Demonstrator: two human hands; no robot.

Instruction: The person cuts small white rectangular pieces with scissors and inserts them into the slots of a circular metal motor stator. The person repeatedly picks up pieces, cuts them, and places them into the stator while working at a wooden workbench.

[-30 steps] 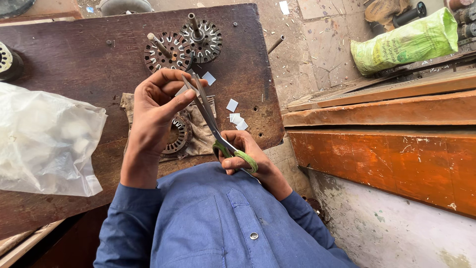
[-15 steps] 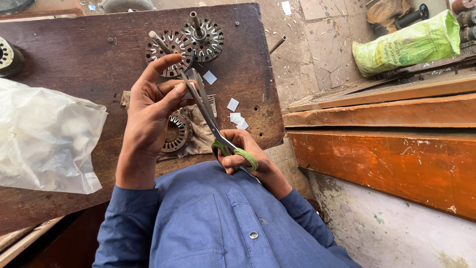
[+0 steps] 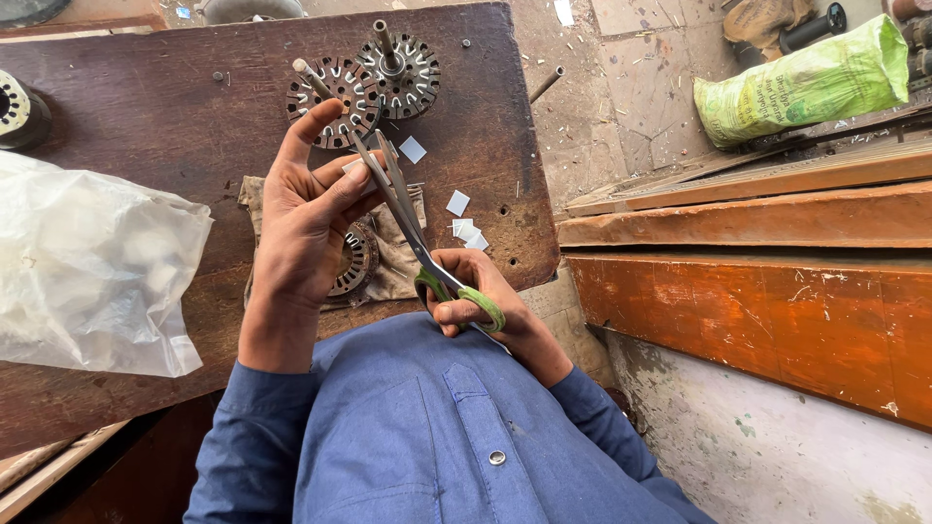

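My right hand [image 3: 478, 294] grips the green handles of a pair of scissors [image 3: 403, 215], whose steel blades point up and away toward my left hand. My left hand [image 3: 309, 218] pinches a small white paper slip [image 3: 354, 166] between thumb and fingers, right at the blades. Several cut white paper squares [image 3: 458, 203] lie on the dark wooden table [image 3: 146, 107]. Beneath my left hand a round slotted metal stator [image 3: 352, 260] rests on a dirty cloth [image 3: 393, 262].
Two slotted rotor cores with shafts [image 3: 364, 76] stand at the table's far edge. A crumpled clear plastic bag [image 3: 87, 262] covers the left side. Orange wooden planks [image 3: 757, 262] and a green sack [image 3: 806, 82] lie on the right; a wound coil [image 3: 17, 109] sits far left.
My left hand has shifted slightly up and left with the paper slip, its index finger straightening. The scissors stay at the slip with little movement.
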